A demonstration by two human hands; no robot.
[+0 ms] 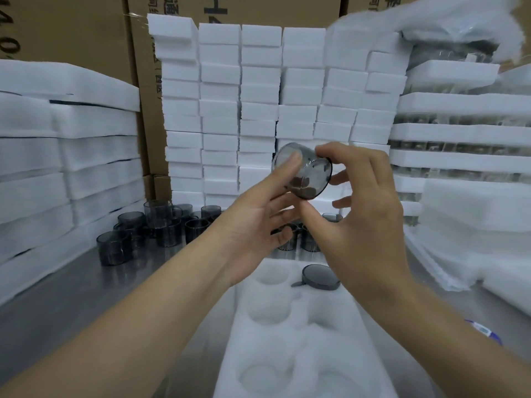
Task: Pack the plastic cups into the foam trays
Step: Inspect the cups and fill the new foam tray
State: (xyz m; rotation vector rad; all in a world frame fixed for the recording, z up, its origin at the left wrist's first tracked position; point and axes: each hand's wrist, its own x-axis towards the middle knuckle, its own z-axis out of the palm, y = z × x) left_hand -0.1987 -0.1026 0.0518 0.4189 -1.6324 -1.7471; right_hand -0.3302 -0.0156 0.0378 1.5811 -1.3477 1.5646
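A smoky grey transparent plastic cup point(309, 172) is held up in the air above the table, tilted on its side. My left hand point(258, 219) grips it from the left with fingers on its wall. My right hand point(362, 202) pinches its rim between thumb and fingers. Below lies a white foam tray point(296, 334) with several round pockets. One grey cup point(319, 277) sits in the tray's far right pocket. More grey cups point(161, 225) stand loose on the metal table behind the tray, at the left and behind my hands.
Stacks of white foam blocks point(258, 110) form a wall at the back. Foam sheets point(66, 156) are piled at the left, filled foam trays point(459, 133) stacked at the right. Cardboard boxes point(71, 27) stand behind. A blue and white object point(485, 331) lies at the right.
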